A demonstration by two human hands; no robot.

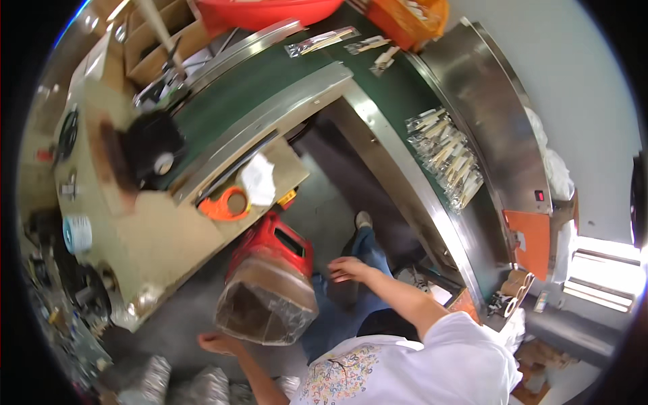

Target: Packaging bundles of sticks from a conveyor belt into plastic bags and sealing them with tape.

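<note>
A red plastic stool-like frame (292, 247), with a brown cardboard piece (266, 297) wrapped in clear film on its near side, stands on the floor between my arms. To the left of the cardboard, and apart from it, my left hand (217, 343) hangs in the air, fingers loosely extended with nothing in them. My right hand (347, 268) is over my legs, right of the red frame; its fingers are slightly bent and apart, and it holds nothing. An orange tape dispenser (225, 205) lies on the tan table by a crumpled white sheet (258, 179).
A green conveyor belt (385, 88) with metal edges bends around the far and right sides. Several clear packets (445, 156) of pale sticks lie on it. A red basin (270, 10) and an orange crate (409, 23) stand beyond. Silvery bags (156, 379) are at lower left.
</note>
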